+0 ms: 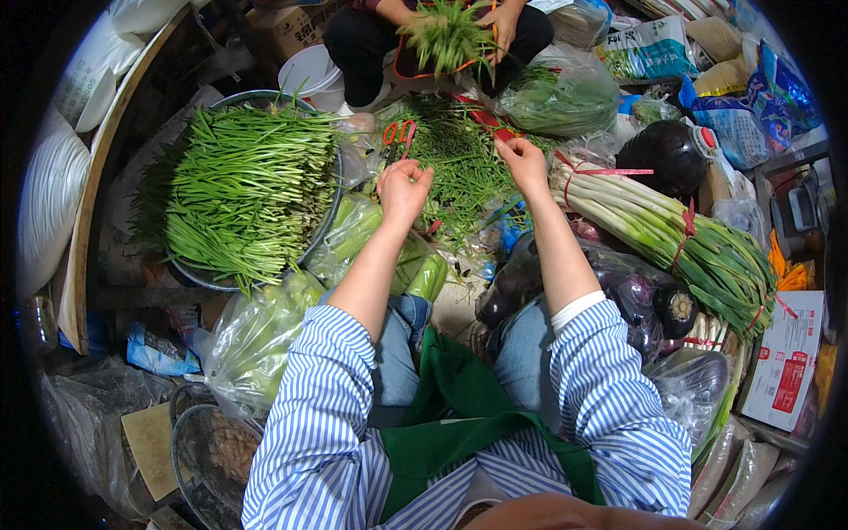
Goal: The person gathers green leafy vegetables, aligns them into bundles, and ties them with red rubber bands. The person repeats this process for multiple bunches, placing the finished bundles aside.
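My left hand [404, 193] is closed, with a narrow pink strip [409, 140] standing up from its fingers. Just beyond it lie scissors with orange handles [399, 132], their blades partly hidden. My right hand [528, 169] is held with thumb and fingers together at the near end of a red strip [485, 118]; whether it grips the strip is unclear. Between and beyond my hands, loose green trimmings [457, 175] cover the floor. A large tub [339, 189] to the left is heaped with garlic chives [248, 192], their cut ends facing right.
Opposite me a seated person's hands [507, 25] hold a blurred green bunch [450, 36]. Bagged green vegetables [421, 265] lie by my left knee. At right are tied leeks or large scallions [636, 205], bagged eggplants [623, 285] and a dark jug [662, 158]. A white bucket [315, 76] stands behind the tub.
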The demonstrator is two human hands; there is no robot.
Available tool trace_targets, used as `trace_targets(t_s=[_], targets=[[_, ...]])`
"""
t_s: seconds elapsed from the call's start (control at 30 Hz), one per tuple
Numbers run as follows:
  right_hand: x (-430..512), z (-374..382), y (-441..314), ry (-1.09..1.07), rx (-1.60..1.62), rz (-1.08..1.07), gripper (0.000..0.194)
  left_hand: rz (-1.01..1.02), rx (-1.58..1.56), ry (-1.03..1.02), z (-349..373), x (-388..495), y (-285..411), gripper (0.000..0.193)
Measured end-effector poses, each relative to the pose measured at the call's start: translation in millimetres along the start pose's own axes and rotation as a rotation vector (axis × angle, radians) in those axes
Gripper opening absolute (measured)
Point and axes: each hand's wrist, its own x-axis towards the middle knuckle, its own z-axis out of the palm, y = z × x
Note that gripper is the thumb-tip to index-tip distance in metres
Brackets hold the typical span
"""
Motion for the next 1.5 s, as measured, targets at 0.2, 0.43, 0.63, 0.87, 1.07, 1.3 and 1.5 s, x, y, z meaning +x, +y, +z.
trace_targets(t_s=[0.2,0.43,0.63,0.87,1.07,1.3,1.5], targets=[[3,6,7,0.098,0.149,-0.088,0.026,0.026,-0.019,0.13,-2,-1,3,0.034],[3,2,4,0.117,0.236,-0.028,0.042,-0.071,0.057,0.106,-4,-2,7,0.058],[2,0,1,0.102,0.236,-0.017,0.047,-0.071,0.06,0.102,-2,-1,3,0.06],[2,1,2,0.117,0.19,-0.005,0.052,-0.076,0.063,0.093,1,-2,1,0.061],[5,3,5,0.112,0.252,-0.007,0.056,-0.073,0.056,0.083,1,-1,-1,0.062],[-9,-11,-22,0.398,-0.349,-0.271,0.076,-0.085,0.046,0.081,-2,-2,0,0.062],[7,-55,-41,0.425,-0.76,-0.6,0.093,-0.104,0.023,0.099,-1,2,1,0.061]])
